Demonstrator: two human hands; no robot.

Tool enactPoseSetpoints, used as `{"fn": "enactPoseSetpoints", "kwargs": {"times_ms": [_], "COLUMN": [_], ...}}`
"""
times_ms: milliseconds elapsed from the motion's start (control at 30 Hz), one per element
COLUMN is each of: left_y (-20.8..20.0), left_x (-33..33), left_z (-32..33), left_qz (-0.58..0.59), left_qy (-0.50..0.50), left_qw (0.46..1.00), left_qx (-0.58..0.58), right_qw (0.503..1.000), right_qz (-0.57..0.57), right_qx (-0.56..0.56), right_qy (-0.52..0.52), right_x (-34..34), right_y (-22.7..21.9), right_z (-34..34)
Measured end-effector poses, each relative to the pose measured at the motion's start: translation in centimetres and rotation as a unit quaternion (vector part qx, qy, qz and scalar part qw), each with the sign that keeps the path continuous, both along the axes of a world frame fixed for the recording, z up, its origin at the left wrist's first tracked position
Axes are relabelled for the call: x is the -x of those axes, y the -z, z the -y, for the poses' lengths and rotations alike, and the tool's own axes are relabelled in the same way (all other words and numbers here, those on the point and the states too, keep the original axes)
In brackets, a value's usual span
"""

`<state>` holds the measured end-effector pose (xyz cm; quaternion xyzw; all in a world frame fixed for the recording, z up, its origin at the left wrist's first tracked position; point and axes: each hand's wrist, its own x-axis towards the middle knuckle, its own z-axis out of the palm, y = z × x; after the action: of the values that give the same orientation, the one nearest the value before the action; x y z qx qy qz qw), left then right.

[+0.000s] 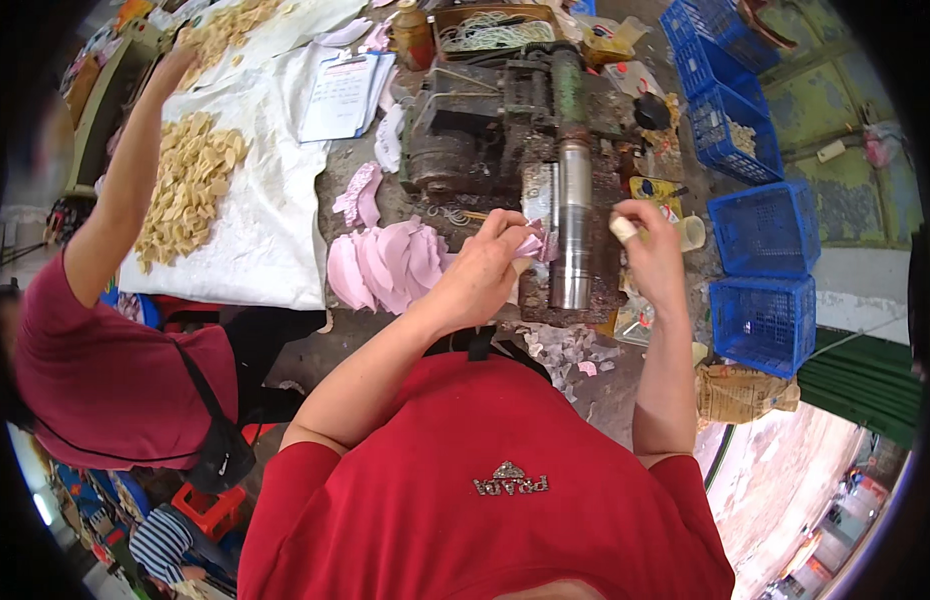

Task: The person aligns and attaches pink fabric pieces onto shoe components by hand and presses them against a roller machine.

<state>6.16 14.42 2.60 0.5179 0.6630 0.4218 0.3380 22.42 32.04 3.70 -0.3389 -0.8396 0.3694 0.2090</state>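
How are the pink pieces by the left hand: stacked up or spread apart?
Stacked up: the pink pieces overlap, edge over edge, beside the left hand.

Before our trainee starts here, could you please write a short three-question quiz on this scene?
1. True or false: the pink stack lies to the left of the steel cylinder.
2. What colour are the crates along the picture's right side: A) green, B) blue, C) white?
3. Which of the wearer's hands holds a pink piece close to the cylinder?

Key: 1. True. 2. B, blue. 3. The left hand.
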Motion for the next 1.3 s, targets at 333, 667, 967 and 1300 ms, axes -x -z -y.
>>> {"fn": "enactPoseSetpoints", "kwargs": {"times_ms": [333, 667, 967, 1300], "left_y": [4.9, 0.9, -2.3, -2.7], "left_x": [7.3, 6.6, 0.9, -0.6], "left_z": [9.6, 10.3, 4.1, 3.0], "left_qz": [-0.307, -0.124, 0.567, 0.528], "left_qy": [-0.17, -0.017, -0.16, -0.16], "left_qw": [0.935, 0.974, 0.793, 0.824], "left_qx": [0.055, 0.188, -0.153, -0.13], "right_qw": [0.995, 0.993, 0.974, 0.971], "right_qz": [-0.032, -0.073, -0.114, -0.106], "right_qx": [0.082, 0.091, -0.136, -0.199], "right_qy": [0.046, 0.028, -0.138, -0.084], "right_x": [-0.1, 1.1, 6.2, 5.8], "right_y": [0.9, -1.3, -3.6, -3.2], "right_z": [0.4, 2.3, 10.3, 9.9]}}
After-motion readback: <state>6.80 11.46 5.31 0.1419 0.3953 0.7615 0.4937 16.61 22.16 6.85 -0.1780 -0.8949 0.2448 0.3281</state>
